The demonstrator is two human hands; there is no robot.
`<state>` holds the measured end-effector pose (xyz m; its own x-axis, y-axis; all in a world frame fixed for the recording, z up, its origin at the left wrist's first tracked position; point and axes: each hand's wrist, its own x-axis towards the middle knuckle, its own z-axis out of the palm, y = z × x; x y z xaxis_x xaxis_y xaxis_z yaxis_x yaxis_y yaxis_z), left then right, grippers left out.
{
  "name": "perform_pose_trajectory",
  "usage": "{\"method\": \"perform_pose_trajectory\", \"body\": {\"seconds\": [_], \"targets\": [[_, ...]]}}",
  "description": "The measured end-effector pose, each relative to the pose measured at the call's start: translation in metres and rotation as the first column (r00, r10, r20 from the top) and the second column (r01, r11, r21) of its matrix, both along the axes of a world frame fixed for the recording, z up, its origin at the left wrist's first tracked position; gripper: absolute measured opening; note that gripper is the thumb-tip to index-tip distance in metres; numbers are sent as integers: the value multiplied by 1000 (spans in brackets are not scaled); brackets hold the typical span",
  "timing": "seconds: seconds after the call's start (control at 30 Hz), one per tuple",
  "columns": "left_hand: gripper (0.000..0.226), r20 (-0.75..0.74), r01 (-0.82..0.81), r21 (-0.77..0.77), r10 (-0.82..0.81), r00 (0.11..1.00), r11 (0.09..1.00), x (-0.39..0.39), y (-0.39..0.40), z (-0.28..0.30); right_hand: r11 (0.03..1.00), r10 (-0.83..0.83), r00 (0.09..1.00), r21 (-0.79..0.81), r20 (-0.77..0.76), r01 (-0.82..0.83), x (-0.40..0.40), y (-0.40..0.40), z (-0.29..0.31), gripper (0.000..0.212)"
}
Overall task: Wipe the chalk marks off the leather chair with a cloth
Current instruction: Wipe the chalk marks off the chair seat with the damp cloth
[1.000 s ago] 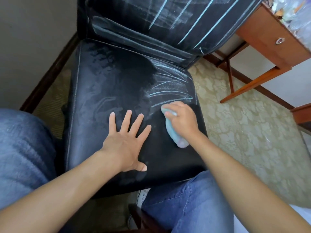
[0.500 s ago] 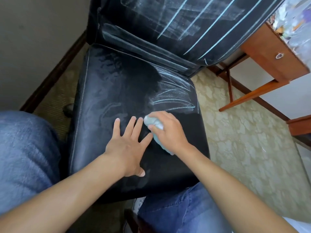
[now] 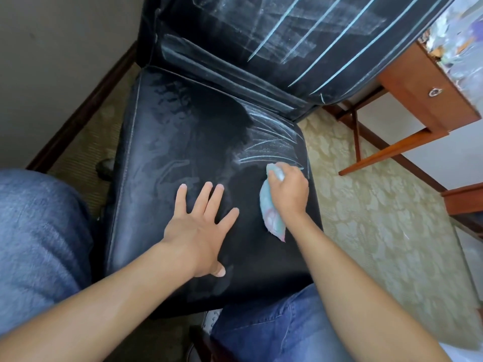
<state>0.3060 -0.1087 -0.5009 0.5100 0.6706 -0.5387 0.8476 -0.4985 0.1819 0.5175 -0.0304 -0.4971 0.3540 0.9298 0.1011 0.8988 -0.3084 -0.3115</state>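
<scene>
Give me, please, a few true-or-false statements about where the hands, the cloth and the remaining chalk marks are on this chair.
1. The right hand grips the cloth against the chair seat. True.
2. The left hand holds a second cloth. False: it lies flat on the seat with its fingers spread, holding nothing.
3. Chalk lines remain on the seat just beyond the cloth. True.
4. The backrest is wiped clean. False: long pale streaks cross it.
5. The cloth is black. False: it is pale blue with some pink.
</scene>
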Motion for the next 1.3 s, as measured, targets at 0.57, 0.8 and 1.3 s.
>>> {"method": "perform_pose_trajectory", "body": {"seconds": [0.57,0.8,1.3], "targets": [[121,5,-9,-29,9,1000,1000,4,2,-1,983,179,980,-50,88,-175,-15,34,1,22],[124,11,-11,-29,11,1000,1000,6,6,-2,865,499,866,-82,40,-494,-43,16,0,19],[119,12,3,-24,-3,1000,1000,4,4,-2,993,-5,1000,114,12,4,-23,71,-20,20]]}}
